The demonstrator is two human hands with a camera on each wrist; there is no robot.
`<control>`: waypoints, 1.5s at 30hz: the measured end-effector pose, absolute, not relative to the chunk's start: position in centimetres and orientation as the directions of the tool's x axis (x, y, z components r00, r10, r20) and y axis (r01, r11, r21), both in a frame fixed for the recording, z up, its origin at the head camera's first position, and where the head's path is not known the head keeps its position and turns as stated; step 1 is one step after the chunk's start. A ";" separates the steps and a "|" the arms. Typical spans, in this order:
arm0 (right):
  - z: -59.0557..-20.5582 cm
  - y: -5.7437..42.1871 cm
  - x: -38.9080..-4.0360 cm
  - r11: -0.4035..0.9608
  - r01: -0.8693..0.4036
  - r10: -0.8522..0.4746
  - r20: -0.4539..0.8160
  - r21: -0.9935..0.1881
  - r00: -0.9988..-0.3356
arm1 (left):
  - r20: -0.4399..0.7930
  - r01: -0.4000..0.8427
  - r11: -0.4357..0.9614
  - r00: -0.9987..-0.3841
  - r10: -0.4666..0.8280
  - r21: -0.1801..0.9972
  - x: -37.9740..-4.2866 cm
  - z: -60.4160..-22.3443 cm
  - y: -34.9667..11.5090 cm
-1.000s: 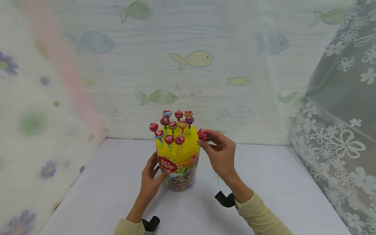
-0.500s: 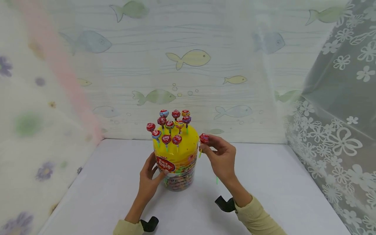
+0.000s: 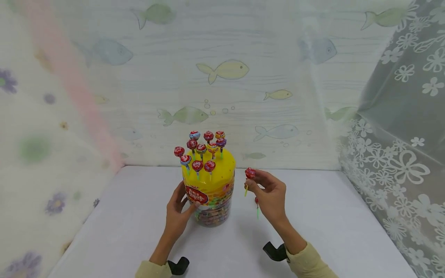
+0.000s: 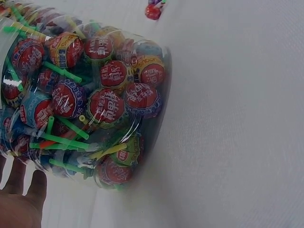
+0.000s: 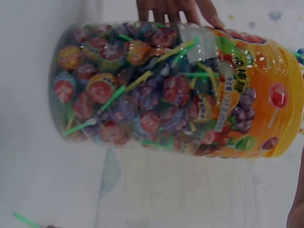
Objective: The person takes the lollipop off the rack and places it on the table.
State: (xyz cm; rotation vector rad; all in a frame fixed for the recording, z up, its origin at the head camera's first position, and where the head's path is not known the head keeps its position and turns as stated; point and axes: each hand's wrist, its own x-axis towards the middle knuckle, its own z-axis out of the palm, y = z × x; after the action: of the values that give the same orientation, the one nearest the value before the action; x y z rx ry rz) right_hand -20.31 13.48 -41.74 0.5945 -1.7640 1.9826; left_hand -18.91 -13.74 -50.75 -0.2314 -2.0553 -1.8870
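Observation:
A clear plastic candy jar [image 3: 213,214] with a yellow lid [image 3: 226,164] stands in the middle of the table, packed with wrapped lollipops [image 4: 107,107]. Several lollipops [image 3: 197,166] stick upright out of the lid. My left hand [image 3: 176,216] holds the jar's left side, thumb across the front of the label. To the right of the jar, my right hand [image 3: 271,195] pinches a red-wrapped lollipop [image 3: 250,173] in the air, its yellow stick pointing down. In the right wrist view the right hand [image 5: 297,199] shows only at the edge.
Another lollipop [image 3: 258,210] with a green stick lies on the white table [image 3: 323,224], partly behind my right hand. A curtain with printed fish [image 3: 229,69] hangs behind, and flowered cloths [image 3: 399,185] close in both sides. Black wrist mounts [image 3: 179,265] sit at the sleeves.
My right hand has moved right and down from the lid's edge with the red lollipop, bringing its yellow stick into view. The left hand stays on the jar.

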 end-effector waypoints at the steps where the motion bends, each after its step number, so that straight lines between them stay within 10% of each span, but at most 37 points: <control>1: -41.9 13.6 -20.2 -0.106 -0.563 0.035 0.563 -0.820 -0.826 | 0.355 0.345 0.103 -0.929 -0.108 0.933 -18.9 -50.8 -13.7; 45: -48.7 19.8 -19.9 0.005 -0.179 0.130 0.178 -0.984 -0.975 | 0.372 0.360 0.110 -0.922 -0.113 0.926 -18.7 -50.6 -13.6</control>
State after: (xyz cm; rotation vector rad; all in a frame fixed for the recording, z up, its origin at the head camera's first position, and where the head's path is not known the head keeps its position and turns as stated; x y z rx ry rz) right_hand -19.90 19.80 -48.74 0.0518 -2.0592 2.0726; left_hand -18.73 -13.64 -50.64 -0.2420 -2.0449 -1.8711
